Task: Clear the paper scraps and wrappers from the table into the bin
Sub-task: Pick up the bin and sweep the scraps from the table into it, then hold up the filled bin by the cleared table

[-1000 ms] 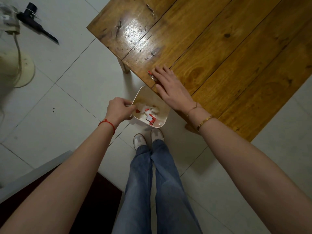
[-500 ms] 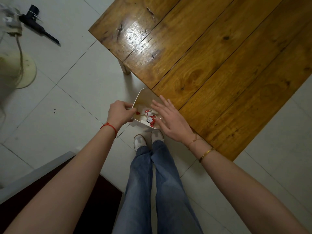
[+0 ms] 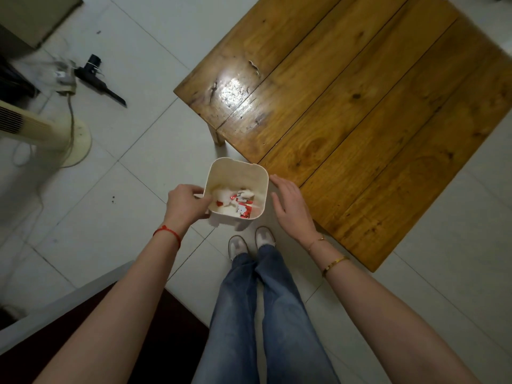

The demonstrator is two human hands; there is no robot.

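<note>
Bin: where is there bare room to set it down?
The whole wooden table top shows bare. Open floor tiles lie left of the bin, which the left hand holds. Crowded: fan base and cords at far left, shoes below the bin.

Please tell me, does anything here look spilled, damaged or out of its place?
Nothing is spilled: the scraps and red wrappers lie inside the bin, which the left hand holds by its rim. The table shows no scraps, only a chipped, scratched patch near its corner. A few dark specks lie on the floor tiles.
</note>
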